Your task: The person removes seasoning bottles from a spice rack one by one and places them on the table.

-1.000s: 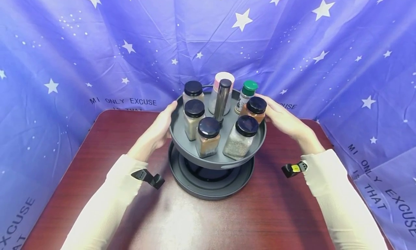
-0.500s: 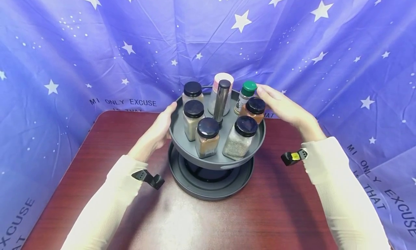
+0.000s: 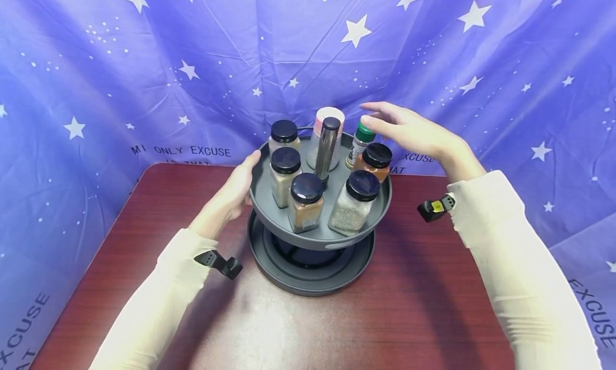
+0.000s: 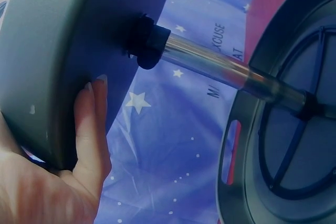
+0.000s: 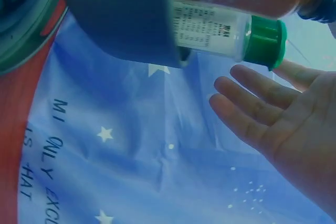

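Observation:
A grey two-tier turntable rack stands on the table, its upper tray [image 3: 262, 185] carrying several spice jars. My left hand [image 3: 228, 199] grips the left side of that tray; in the left wrist view its fingers [image 4: 90, 135] lie against the underside. My right hand [image 3: 409, 130] hovers at the back right with fingers spread, thumb right at the green cap of a small shaker [image 3: 355, 151]. Seen from the right wrist, the green cap [image 5: 263, 43] sits close to the fingers, which curl round nothing. Beside the shaker is a black-lidded jar of orange-brown spice [image 3: 372, 167].
The lower tray [image 3: 269, 274] holds no jars. A metal post [image 3: 328, 151] rises through the upper tray, with a pink-topped container [image 3: 331, 116] behind it. More black-lidded jars, one with pale flakes [image 3: 353, 212], stand in front. Starred blue cloth [image 3: 308, 49] surrounds the reddish table [image 3: 298, 332].
My right hand has left the tray's right rim, risen and moved left over the green-capped shaker, its fingers spreading. The left hand keeps its grip on the tray.

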{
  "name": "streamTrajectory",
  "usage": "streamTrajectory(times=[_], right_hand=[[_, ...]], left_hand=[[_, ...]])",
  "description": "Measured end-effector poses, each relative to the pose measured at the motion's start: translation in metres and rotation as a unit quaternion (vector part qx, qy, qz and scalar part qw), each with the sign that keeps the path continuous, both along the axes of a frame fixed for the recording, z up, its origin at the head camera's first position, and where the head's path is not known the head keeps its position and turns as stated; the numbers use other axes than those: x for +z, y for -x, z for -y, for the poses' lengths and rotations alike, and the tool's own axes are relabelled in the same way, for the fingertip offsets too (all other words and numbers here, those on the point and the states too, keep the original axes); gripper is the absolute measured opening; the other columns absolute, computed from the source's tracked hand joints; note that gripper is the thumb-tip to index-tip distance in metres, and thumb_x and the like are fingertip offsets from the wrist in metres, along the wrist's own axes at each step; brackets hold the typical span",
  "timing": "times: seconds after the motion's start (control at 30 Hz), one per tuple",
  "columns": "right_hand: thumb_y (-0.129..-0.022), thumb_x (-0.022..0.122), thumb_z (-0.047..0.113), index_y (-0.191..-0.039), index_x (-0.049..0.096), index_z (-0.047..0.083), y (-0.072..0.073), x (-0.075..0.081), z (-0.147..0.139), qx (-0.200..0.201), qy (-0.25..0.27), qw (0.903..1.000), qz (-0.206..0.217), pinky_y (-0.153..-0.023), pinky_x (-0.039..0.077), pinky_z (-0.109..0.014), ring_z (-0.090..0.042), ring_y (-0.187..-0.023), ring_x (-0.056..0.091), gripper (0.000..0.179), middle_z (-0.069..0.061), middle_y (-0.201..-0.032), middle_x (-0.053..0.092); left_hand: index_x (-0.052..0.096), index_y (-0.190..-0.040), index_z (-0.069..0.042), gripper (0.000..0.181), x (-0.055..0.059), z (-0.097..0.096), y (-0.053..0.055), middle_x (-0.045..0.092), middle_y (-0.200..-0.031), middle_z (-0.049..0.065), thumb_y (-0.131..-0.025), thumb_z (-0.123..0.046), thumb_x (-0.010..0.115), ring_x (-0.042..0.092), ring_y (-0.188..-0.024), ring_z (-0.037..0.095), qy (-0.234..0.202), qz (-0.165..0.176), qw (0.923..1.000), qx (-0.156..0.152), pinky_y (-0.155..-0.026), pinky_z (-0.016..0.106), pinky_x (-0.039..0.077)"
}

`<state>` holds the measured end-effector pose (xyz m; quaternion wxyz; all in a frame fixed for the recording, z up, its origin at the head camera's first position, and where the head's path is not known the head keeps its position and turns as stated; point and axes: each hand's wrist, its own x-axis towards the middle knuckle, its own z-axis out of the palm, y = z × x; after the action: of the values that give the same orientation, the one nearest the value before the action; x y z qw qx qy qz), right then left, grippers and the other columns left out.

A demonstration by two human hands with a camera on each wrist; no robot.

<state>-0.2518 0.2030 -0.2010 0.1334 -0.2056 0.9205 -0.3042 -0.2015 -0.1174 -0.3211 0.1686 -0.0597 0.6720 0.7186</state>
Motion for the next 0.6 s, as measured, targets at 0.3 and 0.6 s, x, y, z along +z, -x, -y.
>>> streamTrajectory(times=[0.3, 0.6], right_hand=[[-0.098, 0.05, 0.054, -0.156, 0.025, 0.028, 0.004, 0.012, 0.013, 0.016, -0.033, 0.9993, 0.01, -0.119, 0.024, -0.056, -0.032, -0.144, 0.037, 0.068, -0.009, -0.157, 0.038], [-0.095, 0.059, 0.051, -0.157, 0.023, 0.026, 0.011, 0.019, 0.028, 0.047, -0.07, 0.9963, -0.015, -0.118, 0.028, -0.054, -0.033, -0.145, 0.036, 0.076, -0.012, -0.157, 0.037]], left_hand=[[0.055, -0.104, -0.018, 0.051, 0.0, 0.0, 0.001, 0.067, -0.07, -0.01, -0.104, -0.056, 0.022, 0.065, -0.061, 0.005, 0.003, 0.002, 1.0, 0.003, -0.058, 0.024, 0.054], [0.055, -0.101, -0.017, 0.052, 0.001, 0.0, 0.0, 0.067, -0.066, -0.01, -0.104, -0.056, 0.022, 0.064, -0.058, 0.005, 0.006, 0.006, 1.0, 0.005, -0.055, 0.023, 0.052]])
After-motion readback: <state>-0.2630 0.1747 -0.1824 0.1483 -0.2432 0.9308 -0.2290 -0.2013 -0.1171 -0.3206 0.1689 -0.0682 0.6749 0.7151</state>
